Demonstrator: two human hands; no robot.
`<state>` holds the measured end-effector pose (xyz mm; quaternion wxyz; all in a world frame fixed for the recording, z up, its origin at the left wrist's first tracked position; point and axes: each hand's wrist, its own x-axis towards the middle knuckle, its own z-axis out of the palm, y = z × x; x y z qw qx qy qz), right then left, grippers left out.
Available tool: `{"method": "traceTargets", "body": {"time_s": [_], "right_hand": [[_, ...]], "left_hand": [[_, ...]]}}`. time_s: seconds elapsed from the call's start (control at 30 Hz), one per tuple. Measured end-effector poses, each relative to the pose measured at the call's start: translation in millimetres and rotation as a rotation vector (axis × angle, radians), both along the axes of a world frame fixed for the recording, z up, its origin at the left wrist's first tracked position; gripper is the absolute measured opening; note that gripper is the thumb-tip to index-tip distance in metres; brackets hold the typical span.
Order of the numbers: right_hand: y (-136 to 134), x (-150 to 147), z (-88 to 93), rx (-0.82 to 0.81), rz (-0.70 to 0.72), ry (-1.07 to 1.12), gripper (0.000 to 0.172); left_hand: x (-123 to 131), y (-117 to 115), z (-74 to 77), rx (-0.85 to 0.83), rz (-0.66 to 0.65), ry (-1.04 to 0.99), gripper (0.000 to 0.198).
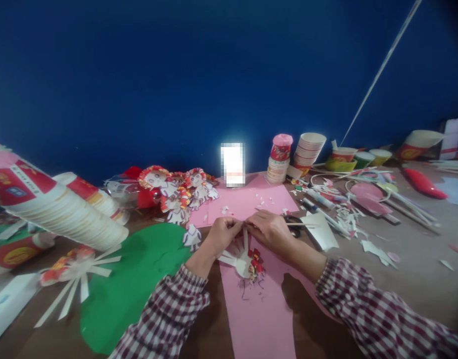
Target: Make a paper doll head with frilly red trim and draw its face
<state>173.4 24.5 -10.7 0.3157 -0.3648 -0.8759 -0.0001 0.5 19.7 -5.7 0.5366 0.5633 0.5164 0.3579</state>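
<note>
A paper cup cut into strips (pixel 242 268) lies splayed out in front of me, its white base round and one side curled into red and yellow pieces. My left hand (pixel 226 233) pinches at the tip of one of its upright strips. Right beside it, my right hand (pixel 269 230) has its fingers closed at the same strip tip, fingertips nearly touching. A thin pale stick (pixel 301 224) juts out past the right hand; whether that hand holds it I cannot tell. Under the cup lies pink paper (pixel 256 319) with dark scraps on it.
Green paper (pixel 139 284) and another cut cup (pixel 77 267) lie left, below leaning stacked cups (pixel 72 214). Paper lion figures (pixel 176 192) sit behind. Cup stacks (pixel 310 152), black-handled scissors (pixel 294 227), markers (pixel 320 198) and paper scraps (pixel 346 219) spread right. A blurred bright object (pixel 232 164) stands at the back.
</note>
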Motion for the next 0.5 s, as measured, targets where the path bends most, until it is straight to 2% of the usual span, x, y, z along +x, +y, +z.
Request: {"method": "traceTargets", "body": {"time_s": [0.23,0.4,0.5], "right_hand": [[-0.1,0.3,-2.0,-0.006,-0.020,-0.005,0.020],[-0.8,1.6,-1.1,-0.087,-0.006,0.040,0.018],[-0.8,2.4,-1.7,-0.119,-0.011,0.047,0.017]], "left_hand": [[2.1,-2.0,-4.1,0.128,-0.010,0.077,0.034],[2.3,-4.1,-6.0,0.056,-0.022,0.080,0.032],[1.1,-3.6,-7.7,0.070,-0.026,0.076,0.031]]}}
